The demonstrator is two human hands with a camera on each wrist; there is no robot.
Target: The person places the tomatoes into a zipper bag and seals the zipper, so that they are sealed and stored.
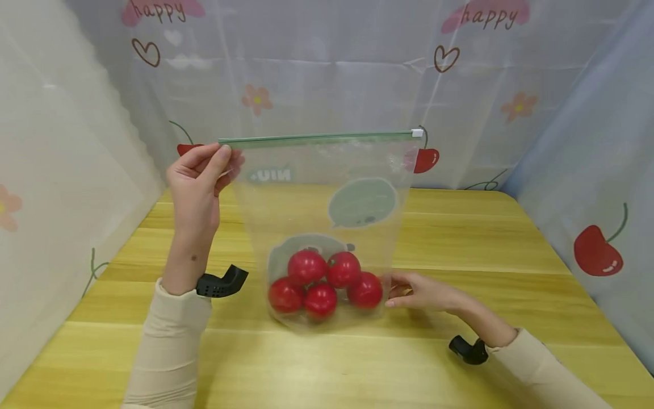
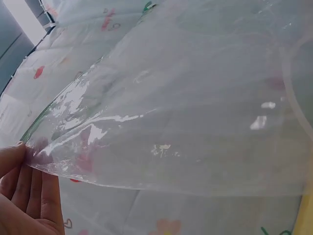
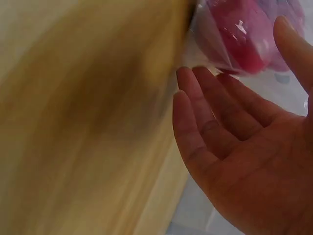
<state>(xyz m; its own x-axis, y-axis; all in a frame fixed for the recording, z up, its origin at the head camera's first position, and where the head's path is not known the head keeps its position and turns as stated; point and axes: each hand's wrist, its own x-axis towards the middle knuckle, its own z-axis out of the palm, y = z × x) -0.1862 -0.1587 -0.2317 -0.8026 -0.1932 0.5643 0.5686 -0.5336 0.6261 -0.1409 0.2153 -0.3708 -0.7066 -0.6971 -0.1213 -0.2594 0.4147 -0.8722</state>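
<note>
A clear slider zip bag (image 1: 286,210) stands upright with several red tomatoes (image 1: 306,267) heaped at its bottom. Its green zip strip (image 1: 317,137) runs across the top, and the white slider (image 1: 417,133) sits at the right end. My left hand (image 1: 196,176) pinches the upper left corner between thumb and fingers. The left wrist view shows the film (image 2: 171,122) stretching away from that grip. Low at the right side of the bag is my right hand (image 1: 421,292), its fingertips right at the film beside a tomato (image 3: 239,34). Its fingers (image 3: 230,107) are loosely extended, with the thumb apart.
The bag is over a yellow wood-grain table (image 1: 460,238). A printed curtain (image 1: 327,74) with cherries, flowers and hearts hangs behind it and along both sides. Black wrist cameras (image 1: 222,282) are strapped on both wrists.
</note>
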